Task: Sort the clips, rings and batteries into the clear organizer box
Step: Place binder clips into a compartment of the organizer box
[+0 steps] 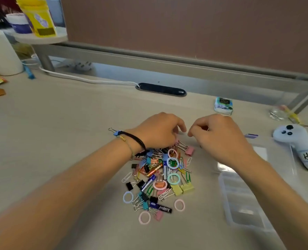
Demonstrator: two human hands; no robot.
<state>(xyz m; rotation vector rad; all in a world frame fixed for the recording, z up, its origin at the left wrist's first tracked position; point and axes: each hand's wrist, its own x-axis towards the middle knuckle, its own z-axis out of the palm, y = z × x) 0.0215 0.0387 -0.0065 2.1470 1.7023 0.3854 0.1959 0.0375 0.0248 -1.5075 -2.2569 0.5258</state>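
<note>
A mixed pile [158,177] of coloured binder clips, paper clips, hair rings and batteries lies on the beige desk. In it I see a gold battery [154,170], a blue battery [147,184], a mint ring [173,178] and yellow binder clips [184,188]. My left hand [158,130] hovers at the pile's far edge, fingers curled down beside a pink binder clip [190,150]. My right hand [220,136] is next to it, thumb and fingers curled together. Whether either hand holds anything is hidden. The clear organizer box [239,204] lies right of the pile, partly under my right forearm.
A blue binder clip [113,131] lies apart behind my left wrist. A white plush toy [293,141], a tissue pack [223,106] and a small glass dish [277,112] sit at the right. A white cable [88,80] and a bottle [0,51] are at the back left.
</note>
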